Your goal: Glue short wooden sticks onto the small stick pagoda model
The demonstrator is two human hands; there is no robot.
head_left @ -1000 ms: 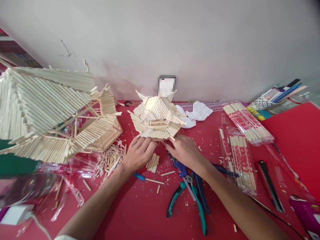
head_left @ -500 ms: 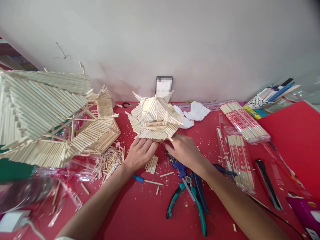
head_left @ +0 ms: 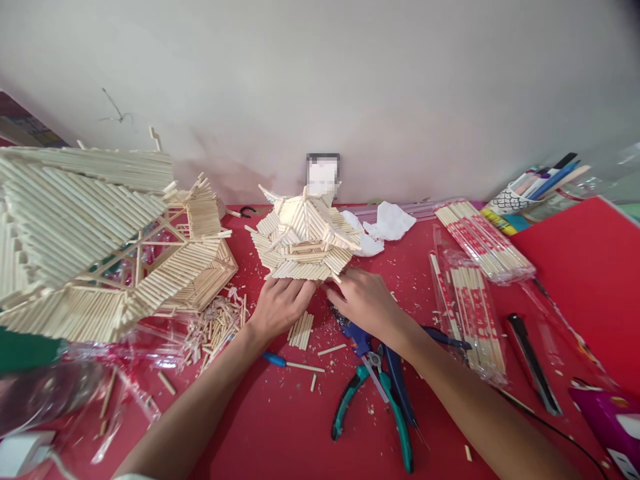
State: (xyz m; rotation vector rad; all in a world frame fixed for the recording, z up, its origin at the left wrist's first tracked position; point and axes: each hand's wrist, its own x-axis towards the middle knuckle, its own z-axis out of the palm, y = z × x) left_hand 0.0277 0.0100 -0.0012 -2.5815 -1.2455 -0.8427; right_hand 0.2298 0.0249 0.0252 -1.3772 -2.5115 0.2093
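A small pavilion model built of wooden sticks, with upturned roof corners, sits near the wall in front of me. Its lower front edge is gripped by my left hand, whose fingertips are tucked out of sight beneath the roof. On the model's front right side, my right hand is closed at the same edge, its fingertips partly hidden. Below my left hand lies a row of short cut sticks. A blue glue gun lies under my right forearm, with green-handled pliers against it.
At left stands a larger stick-built model, beside a heap of stick offcuts. To the right are packs of chopsticks, a utility knife, a red folder and a pen cup. Crumpled tissue lies by the wall.
The whole view has shifted a little, so most things appear slightly further left. Both hands keep their places at the small model's edge.
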